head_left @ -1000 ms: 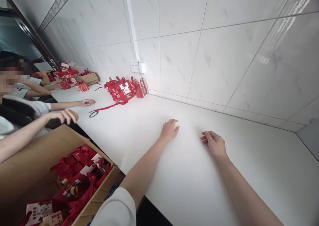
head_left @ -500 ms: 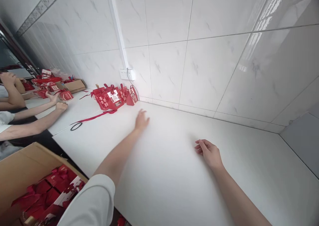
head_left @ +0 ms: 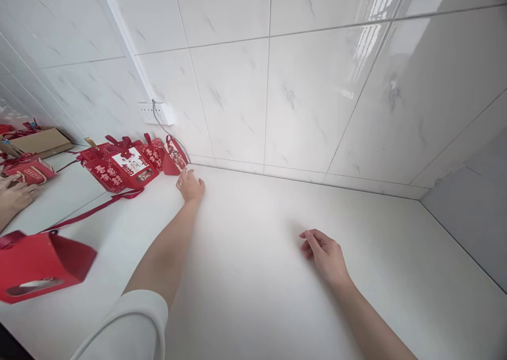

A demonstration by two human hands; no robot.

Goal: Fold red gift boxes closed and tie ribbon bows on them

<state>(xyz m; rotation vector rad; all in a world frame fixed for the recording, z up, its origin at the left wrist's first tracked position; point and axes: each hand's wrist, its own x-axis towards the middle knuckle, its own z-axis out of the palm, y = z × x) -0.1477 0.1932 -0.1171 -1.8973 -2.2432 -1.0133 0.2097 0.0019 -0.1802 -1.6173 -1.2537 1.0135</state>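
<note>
My left hand (head_left: 190,184) reaches out over the white table, fingers apart, just in front of a small red gift box (head_left: 174,156) by the wall. Its fingertips overlap the box's lower edge; whether they touch it I cannot tell. Left of that box stands a cluster of red gift boxes (head_left: 119,165) with ribbon handles, white lettering and a picture label. My right hand (head_left: 324,254) is held above the table at centre right, thumb against loosely curled fingers, with nothing visible in it.
At the lower left a plain red gift box (head_left: 43,267) with a cut-out window is partly out of frame. A dark red ribbon (head_left: 95,210) lies behind it. A co-worker's hands (head_left: 18,196) are by another red box (head_left: 34,171). A socket strip (head_left: 156,113) with a cable is on the tiled wall.
The view has turned right and closer to the wall. My left hand has moved forward to the small red box. A red gift box has come in at lower left; my right hand stays curled.
</note>
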